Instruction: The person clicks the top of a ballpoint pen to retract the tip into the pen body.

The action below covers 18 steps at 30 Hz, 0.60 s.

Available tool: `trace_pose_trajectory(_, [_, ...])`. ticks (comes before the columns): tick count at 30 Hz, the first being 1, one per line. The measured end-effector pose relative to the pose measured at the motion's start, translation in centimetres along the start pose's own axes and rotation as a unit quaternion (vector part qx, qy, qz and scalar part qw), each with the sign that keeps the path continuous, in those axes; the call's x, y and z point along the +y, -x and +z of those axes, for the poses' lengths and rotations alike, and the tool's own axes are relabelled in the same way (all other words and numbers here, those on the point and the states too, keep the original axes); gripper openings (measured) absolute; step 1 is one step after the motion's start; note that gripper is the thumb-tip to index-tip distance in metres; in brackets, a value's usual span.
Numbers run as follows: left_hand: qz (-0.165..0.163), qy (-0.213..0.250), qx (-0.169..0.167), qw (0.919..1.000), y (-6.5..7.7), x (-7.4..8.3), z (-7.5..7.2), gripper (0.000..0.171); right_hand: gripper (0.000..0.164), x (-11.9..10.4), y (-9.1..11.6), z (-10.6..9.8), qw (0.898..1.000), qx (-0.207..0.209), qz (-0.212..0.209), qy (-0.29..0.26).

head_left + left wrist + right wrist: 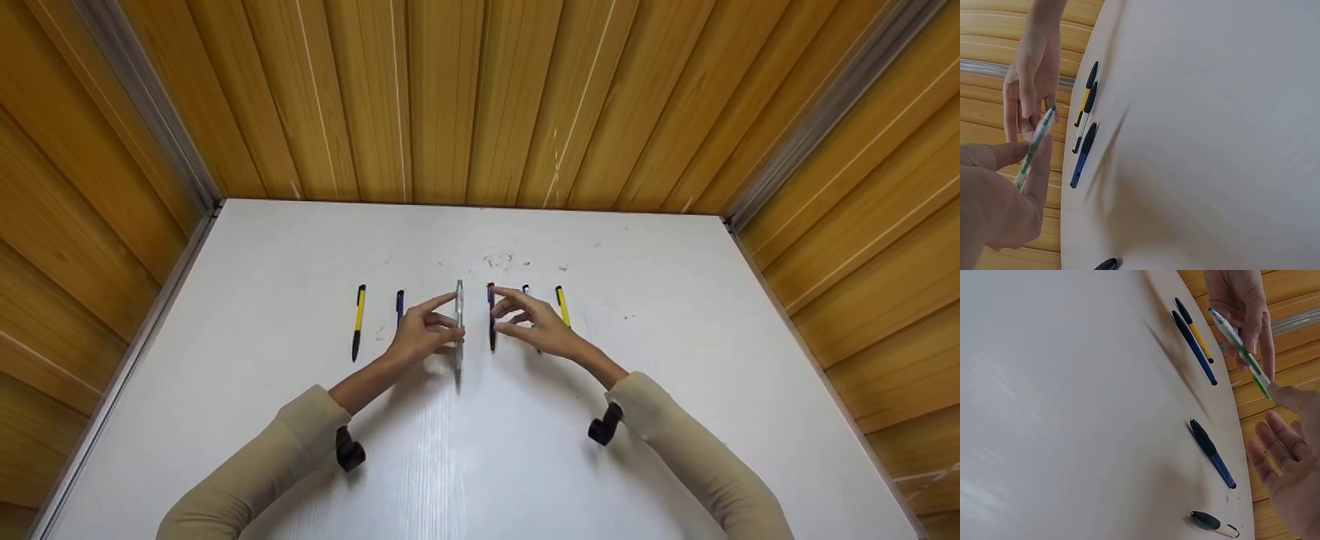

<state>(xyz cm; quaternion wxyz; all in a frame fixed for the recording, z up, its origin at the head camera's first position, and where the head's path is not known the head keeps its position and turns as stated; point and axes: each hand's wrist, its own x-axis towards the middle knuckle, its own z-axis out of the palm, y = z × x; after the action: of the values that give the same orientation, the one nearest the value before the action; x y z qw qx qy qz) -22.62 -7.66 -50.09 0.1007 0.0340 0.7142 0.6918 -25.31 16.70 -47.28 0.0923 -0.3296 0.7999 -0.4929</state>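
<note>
My left hand [424, 334] pinches a clear pen with green parts [460, 315] between thumb and fingers, above the white table. In the left wrist view the tip of this pen [1045, 125] points up. My right hand [541, 324] has its fingers loosely bent and holds nothing. It hovers near a blue pen with a black grip [492, 319] lying on the table. In the right wrist view the green end of the held pen [1261, 385] overlaps the fingers of my right hand [1292, 467].
On the white table [480, 465], a yellow pen [359, 319] and another blue pen [400, 302] lie to the left. A white pen [526, 289], partly hidden by my right hand, and a second yellow pen [562, 304] lie to the right. Wood-patterned walls [439, 97] surround the table.
</note>
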Motion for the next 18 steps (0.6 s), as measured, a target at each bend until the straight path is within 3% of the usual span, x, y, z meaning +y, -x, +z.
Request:
trace_pose_trajectory(4, [-0.007,-0.007,0.017,0.9998,-0.2,-0.5,-0.4,0.071,0.049,0.9,0.2,-0.4,1.0,0.0,0.014,-0.01])
trace_pose_trajectory(11, [-0.017,-0.032,0.027,0.999,-0.6,-1.1,-1.0,0.071,0.045,4.7,0.6,-1.1,0.999,0.016,0.031,-0.021])
trace_pose_trajectory(18, [-0.013,-0.07,0.038,0.9967,-1.1,-1.4,-1.2,0.069,0.046,5.5,1.1,-1.7,0.996,0.019,0.047,-0.068])
